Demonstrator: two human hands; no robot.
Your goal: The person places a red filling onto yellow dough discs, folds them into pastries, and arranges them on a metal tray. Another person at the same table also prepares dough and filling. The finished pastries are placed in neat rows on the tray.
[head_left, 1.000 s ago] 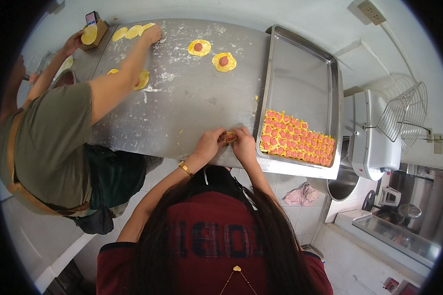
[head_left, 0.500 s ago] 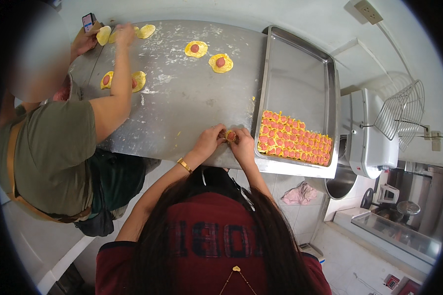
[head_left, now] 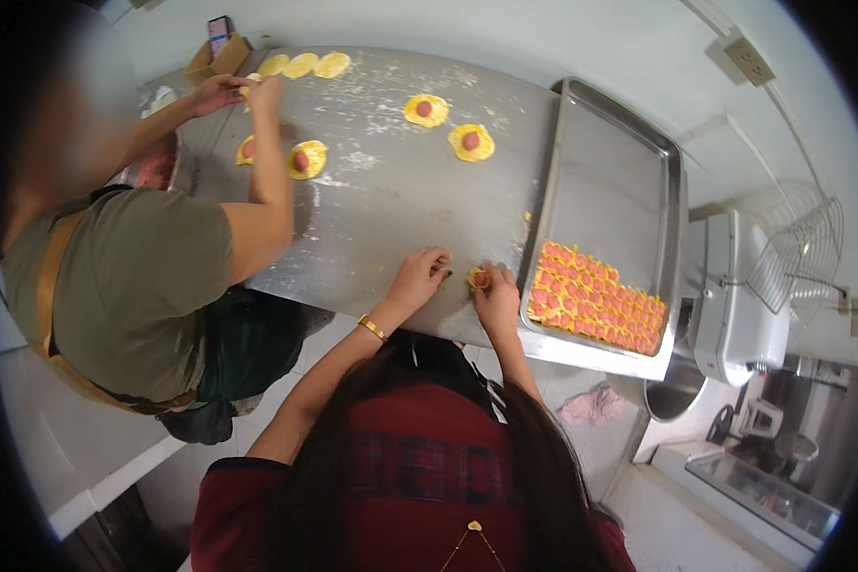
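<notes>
My right hand [head_left: 499, 300] pinches a small open-topped dumpling [head_left: 478, 278], a yellow wrapper gathered around pink filling, just above the near edge of the metal table [head_left: 381, 210]. To its left, my left hand [head_left: 419, 278] is apart from the dumpling, its fingers curved with a gap between thumb and forefinger. A tiny dark spot shows at those fingertips, too small to name. Right of my hands, a deep metal tray [head_left: 608, 181] holds packed rows of similar dumplings [head_left: 596, 300] in its near part. Farther up lie two yellow wrappers [head_left: 426, 111] [head_left: 472, 143] topped with pink filling.
At the left, a co-worker [head_left: 114, 286] handles a wrapper with both hands. Near them are more filled wrappers [head_left: 307, 160], plain wrappers [head_left: 301, 65], a bowl of pink filling [head_left: 157, 167], and a phone [head_left: 219, 33] by a cardboard box [head_left: 216, 62]. A white machine [head_left: 739, 296] stands beyond the tray.
My left hand has come away from the dumpling, which stays in my right hand. The whole view has shifted, so things sit farther right. The co-worker's hands have drawn together.
</notes>
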